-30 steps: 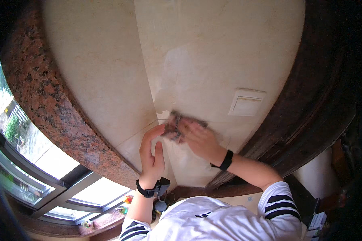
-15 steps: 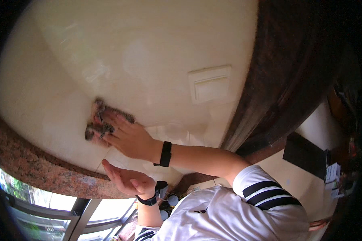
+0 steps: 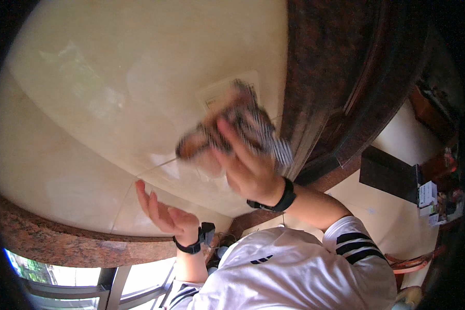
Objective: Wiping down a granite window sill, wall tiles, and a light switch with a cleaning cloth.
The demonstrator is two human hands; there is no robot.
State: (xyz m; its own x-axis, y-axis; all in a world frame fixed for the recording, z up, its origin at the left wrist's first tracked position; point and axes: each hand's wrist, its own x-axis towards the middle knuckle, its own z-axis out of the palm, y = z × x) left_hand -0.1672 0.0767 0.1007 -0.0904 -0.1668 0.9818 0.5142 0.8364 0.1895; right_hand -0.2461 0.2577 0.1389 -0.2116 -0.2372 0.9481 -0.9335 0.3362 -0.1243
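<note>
My right hand (image 3: 250,168) holds a brown cloth with dark and pale stripes (image 3: 256,126) against or just in front of the cream tiled wall (image 3: 103,67). Motion smears the cloth and my fingertips, so I cannot tell how firmly it touches. Behind the cloth, a pale wall switch plate (image 3: 214,93) is partly covered. Lower and to the left, my left hand (image 3: 168,214) is raised beside the wall with its fingers stretched out, holding nothing. A black band circles each wrist.
Dark red-brown stone trim (image 3: 320,62) borders the wall on the right. Speckled reddish stone (image 3: 82,240) edges it at lower left, above a framed window (image 3: 77,276). A dark rectangular panel (image 3: 387,175) and small white boxes (image 3: 427,194) stand at far right.
My right hand has swept the cloth rightward across the wall, from the left onto the switch plate. My left hand stays raised and open, nearly in place. The view has shifted somewhat.
</note>
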